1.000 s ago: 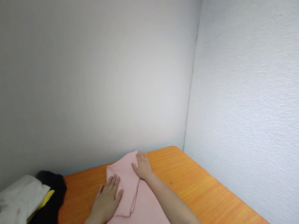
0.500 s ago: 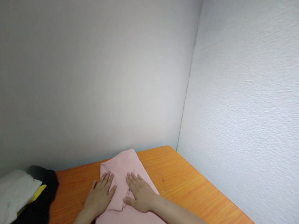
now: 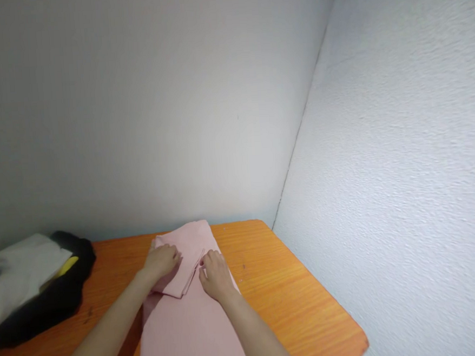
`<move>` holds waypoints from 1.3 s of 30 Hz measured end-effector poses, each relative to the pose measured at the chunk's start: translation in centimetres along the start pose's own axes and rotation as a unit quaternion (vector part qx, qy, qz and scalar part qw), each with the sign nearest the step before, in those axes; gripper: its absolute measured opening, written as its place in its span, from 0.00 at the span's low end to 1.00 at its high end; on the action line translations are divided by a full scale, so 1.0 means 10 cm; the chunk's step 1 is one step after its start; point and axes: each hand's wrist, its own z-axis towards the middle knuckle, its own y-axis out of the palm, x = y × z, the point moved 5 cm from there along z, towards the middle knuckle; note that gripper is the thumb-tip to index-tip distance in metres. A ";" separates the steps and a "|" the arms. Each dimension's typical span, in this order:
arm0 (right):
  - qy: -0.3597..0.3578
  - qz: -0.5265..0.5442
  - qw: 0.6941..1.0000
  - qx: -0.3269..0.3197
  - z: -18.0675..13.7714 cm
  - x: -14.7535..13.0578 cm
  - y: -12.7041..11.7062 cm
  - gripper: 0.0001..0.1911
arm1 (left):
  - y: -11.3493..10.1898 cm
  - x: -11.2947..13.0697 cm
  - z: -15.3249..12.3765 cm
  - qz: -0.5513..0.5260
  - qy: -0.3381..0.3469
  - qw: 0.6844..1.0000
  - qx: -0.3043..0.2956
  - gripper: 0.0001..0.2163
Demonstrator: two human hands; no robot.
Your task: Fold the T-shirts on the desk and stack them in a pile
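Note:
A pink cloth (image 3: 191, 327) lies lengthwise on the orange table (image 3: 287, 304), its far end folded back into a flap (image 3: 187, 246). My left hand (image 3: 162, 261) rests on the flap's left side with its fingers curled onto the fabric. At the flap's right edge, my right hand (image 3: 215, 274) has bent fingers that pinch the fold. Both forearms reach in from the bottom of the view.
A pile of clothes sits at the table's left: a black garment (image 3: 47, 305), a white one (image 3: 20, 269) on top and a yellow strip (image 3: 67, 266) between. Grey walls meet in a corner just behind the table. The table's right edge (image 3: 355, 343) is close.
Both hands went from lying flat on the cloth to curling their fingers at the folded flap. The left hand moved farther up the flap. The view shifted, showing more of the table's right edge.

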 end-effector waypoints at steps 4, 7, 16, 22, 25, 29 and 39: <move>-0.037 0.005 0.999 0.025 -0.01 0.00 -0.02 0.03 | 0.06 0.26 0.21 -0.041 0.026 0.998 0.044 0.20; -0.037 0.031 0.999 0.018 -0.01 0.03 -0.02 0.02 | 0.20 0.31 0.32 -0.065 0.015 0.997 0.048 0.16; 0.083 0.045 0.986 -0.135 -0.07 -0.08 0.15 0.06 | 0.42 0.08 0.53 -0.100 -0.096 0.987 0.085 0.09; 0.145 0.051 0.979 -0.135 -0.11 -0.26 0.15 0.10 | 0.55 -0.05 0.69 -0.102 -0.135 0.984 0.060 0.15; 0.159 0.055 0.975 -0.146 -0.13 -0.29 0.16 0.08 | 0.60 -0.09 0.75 -0.105 -0.153 0.981 0.056 0.17; 0.175 0.072 0.969 -0.162 -0.13 -0.31 0.19 0.09 | 0.60 -0.10 0.79 -0.108 -0.168 0.978 0.054 0.16; 0.194 0.097 0.954 -0.206 -0.16 -0.34 0.22 0.09 | 0.56 0.05 0.66 -0.085 -0.161 0.978 0.098 0.12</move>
